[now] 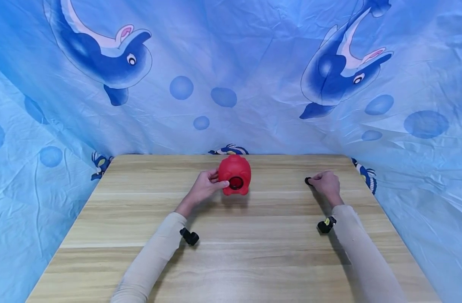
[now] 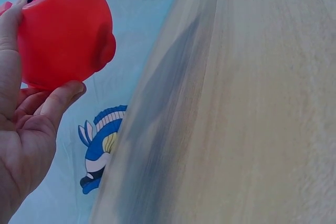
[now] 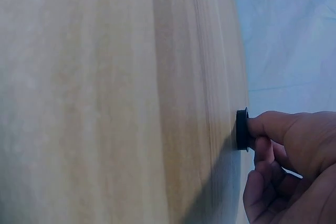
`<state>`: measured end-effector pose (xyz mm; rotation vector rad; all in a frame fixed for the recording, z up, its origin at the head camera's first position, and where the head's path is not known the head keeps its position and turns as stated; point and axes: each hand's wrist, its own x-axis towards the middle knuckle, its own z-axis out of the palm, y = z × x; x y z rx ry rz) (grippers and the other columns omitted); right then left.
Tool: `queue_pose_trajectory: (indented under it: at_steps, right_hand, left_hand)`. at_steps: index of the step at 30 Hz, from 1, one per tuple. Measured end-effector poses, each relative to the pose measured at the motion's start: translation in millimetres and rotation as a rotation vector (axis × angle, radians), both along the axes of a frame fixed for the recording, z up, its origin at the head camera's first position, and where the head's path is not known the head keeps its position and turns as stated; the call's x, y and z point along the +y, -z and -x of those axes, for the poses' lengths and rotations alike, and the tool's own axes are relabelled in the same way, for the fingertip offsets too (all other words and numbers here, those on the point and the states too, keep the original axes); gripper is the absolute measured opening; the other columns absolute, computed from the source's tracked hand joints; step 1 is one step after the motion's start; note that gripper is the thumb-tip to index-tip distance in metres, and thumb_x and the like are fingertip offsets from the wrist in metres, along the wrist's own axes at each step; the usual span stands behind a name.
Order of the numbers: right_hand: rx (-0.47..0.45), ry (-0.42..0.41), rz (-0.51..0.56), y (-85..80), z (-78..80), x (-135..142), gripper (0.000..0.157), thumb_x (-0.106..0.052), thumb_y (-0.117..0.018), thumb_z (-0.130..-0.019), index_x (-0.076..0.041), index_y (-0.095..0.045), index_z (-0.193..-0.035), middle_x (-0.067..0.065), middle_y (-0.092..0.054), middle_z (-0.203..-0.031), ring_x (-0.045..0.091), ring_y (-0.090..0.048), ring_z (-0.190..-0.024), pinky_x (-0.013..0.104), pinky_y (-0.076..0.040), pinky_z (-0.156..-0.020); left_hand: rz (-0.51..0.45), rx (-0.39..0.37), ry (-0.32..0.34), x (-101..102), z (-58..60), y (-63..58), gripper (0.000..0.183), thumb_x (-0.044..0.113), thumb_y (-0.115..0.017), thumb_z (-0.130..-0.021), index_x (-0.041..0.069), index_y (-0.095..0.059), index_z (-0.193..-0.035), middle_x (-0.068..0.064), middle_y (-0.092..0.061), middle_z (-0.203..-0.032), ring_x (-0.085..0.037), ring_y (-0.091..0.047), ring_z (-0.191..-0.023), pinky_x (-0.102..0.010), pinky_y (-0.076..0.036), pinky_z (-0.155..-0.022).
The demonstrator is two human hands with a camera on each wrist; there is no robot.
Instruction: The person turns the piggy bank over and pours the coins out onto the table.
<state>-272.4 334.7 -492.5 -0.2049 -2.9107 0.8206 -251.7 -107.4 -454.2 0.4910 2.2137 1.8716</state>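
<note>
A red piggy bank (image 1: 234,167) with stubby feet is tilted up above the table, its round, black-rimmed hole facing the head camera. My left hand (image 1: 205,186) grips it from the left side, thumb beside the hole and fingers underneath and behind. In the left wrist view the bank (image 2: 71,38) shows the same dark-rimmed opening at its top. Well to the right, my right hand (image 1: 327,185) pinches a small round black cap (image 3: 242,129) between thumb and fingertips. The cap is close to the tabletop; whether it touches cannot be told.
The wooden table (image 1: 246,252) spans the space under both arms. A blue curtain (image 1: 253,54) printed with dolphins hangs behind it and along both sides. Small black cameras sit at the left wrist (image 1: 189,236) and the right wrist (image 1: 326,225).
</note>
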Motion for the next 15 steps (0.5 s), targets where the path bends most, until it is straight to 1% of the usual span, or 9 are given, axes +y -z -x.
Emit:
queue_pose_trajectory:
  at_steps: [4,6,12,13,15]
  right_hand:
    - [0.002,-0.006,0.006,-1.3,-1.9,0.8,0.026,-0.026,-0.074,-0.092,-0.001,-0.081,-0.096,0.017,-0.077,-0.098,0.044,-0.069,-0.099,0.055,-0.053,-0.086]
    - [-0.001,0.001,0.014,-2.3,-3.5,0.6,0.027,-0.027,-0.074,-0.092,-0.001,-0.081,-0.096,0.017,-0.077,-0.097,0.042,-0.070,-0.096,0.054,-0.053,-0.084]
    - [-0.001,0.011,0.027,-5.8,-8.7,-6.3,0.029,-0.032,-0.073,-0.094,-0.004,-0.080,-0.096,0.013,-0.078,-0.090,0.028,-0.070,-0.079,0.040,-0.052,-0.070]
    - [0.003,0.006,0.026,-6.5,-9.3,-8.0,0.030,-0.033,-0.072,-0.094,-0.003,-0.079,-0.097,0.013,-0.078,-0.090,0.027,-0.070,-0.078,0.038,-0.052,-0.069]
    - [0.011,-0.007,0.031,-8.4,-10.9,-12.0,0.033,-0.034,-0.071,-0.095,-0.002,-0.078,-0.099,0.013,-0.077,-0.091,0.024,-0.069,-0.077,0.037,-0.053,-0.068]
  left_hand:
    - [-0.008,0.004,0.008,0.0,-0.2,-0.3,0.053,0.014,-0.075,-0.093,-0.002,-0.056,-0.140,-0.020,-0.067,-0.131,-0.029,-0.068,-0.115,-0.032,-0.057,-0.096]
    - [-0.015,0.006,0.007,0.0,-0.6,-0.9,0.053,0.014,-0.076,-0.093,-0.003,-0.057,-0.140,-0.020,-0.067,-0.131,-0.030,-0.068,-0.115,-0.032,-0.057,-0.096]
    - [-0.037,0.014,0.009,0.5,-0.7,0.5,0.051,0.012,-0.076,-0.092,-0.004,-0.058,-0.137,-0.021,-0.067,-0.130,-0.031,-0.067,-0.116,-0.032,-0.057,-0.097]
    - [-0.041,0.017,0.011,0.6,-0.4,1.6,0.051,0.012,-0.076,-0.092,-0.004,-0.058,-0.137,-0.021,-0.067,-0.130,-0.031,-0.067,-0.116,-0.032,-0.057,-0.097]
    - [-0.047,0.018,0.009,0.5,3.2,8.6,0.051,0.011,-0.076,-0.092,-0.004,-0.058,-0.137,-0.021,-0.066,-0.130,-0.030,-0.067,-0.117,-0.032,-0.057,-0.096]
